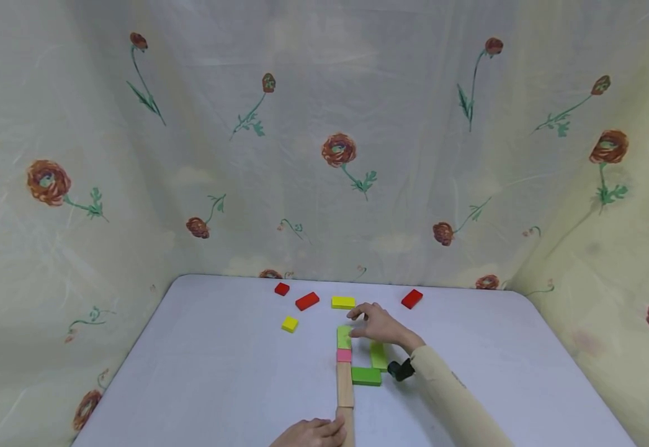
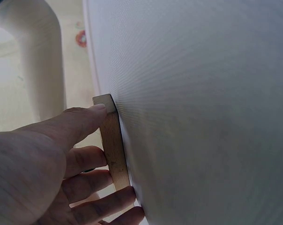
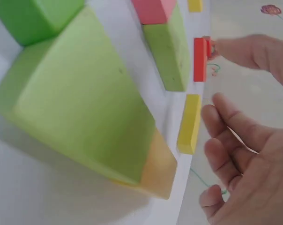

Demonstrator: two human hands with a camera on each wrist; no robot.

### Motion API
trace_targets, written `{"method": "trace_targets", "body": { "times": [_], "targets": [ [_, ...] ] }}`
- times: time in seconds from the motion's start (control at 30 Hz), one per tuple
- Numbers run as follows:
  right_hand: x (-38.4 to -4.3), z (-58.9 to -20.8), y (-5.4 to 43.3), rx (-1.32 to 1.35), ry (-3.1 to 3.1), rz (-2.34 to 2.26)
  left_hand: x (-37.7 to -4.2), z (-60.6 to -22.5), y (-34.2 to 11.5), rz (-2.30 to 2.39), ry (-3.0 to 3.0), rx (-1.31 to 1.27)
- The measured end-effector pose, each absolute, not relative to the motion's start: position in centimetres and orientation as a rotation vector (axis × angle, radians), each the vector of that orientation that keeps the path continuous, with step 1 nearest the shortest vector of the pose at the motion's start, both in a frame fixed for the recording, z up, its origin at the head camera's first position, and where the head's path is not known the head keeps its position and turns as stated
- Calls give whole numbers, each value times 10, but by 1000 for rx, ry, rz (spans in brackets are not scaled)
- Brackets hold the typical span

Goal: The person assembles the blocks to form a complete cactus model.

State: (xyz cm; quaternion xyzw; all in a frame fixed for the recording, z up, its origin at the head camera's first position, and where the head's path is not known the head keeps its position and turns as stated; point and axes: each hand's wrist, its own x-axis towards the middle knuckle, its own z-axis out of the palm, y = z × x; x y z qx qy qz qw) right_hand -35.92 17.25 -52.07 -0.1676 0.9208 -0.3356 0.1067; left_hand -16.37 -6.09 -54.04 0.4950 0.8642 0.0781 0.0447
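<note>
A row of blocks runs away from me: two wooden blocks (image 1: 345, 385), a pink block (image 1: 344, 355) and a light green block (image 1: 344, 336). At its near end my left hand (image 1: 313, 433) holds the nearest wooden block (image 2: 114, 145), thumb on its end and fingertips along it. My right hand (image 1: 379, 325) hovers by the far light green block, fingers loosely bent, nothing between them. Beside the row lie a green block (image 1: 366, 376) and another light green block (image 3: 80, 98). An orange-yellow block (image 3: 159, 166) adjoins the latter's end in the right wrist view.
Farther back on the white table (image 1: 218, 366) lie a yellow block (image 1: 343, 302), a small yellow block (image 1: 289, 324), two red blocks (image 1: 307, 301) to the left and a red block (image 1: 412, 298) to the right. A flowered curtain (image 1: 302, 186) surrounds the table's back and sides.
</note>
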Motion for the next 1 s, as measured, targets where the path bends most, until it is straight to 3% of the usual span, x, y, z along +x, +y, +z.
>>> {"method": "trace_targets", "body": {
  "times": [1.0],
  "targets": [
    [-397,-533,282,70,2889,-1381,-163,-538,-63,293,2633,1518]
  ]
}}
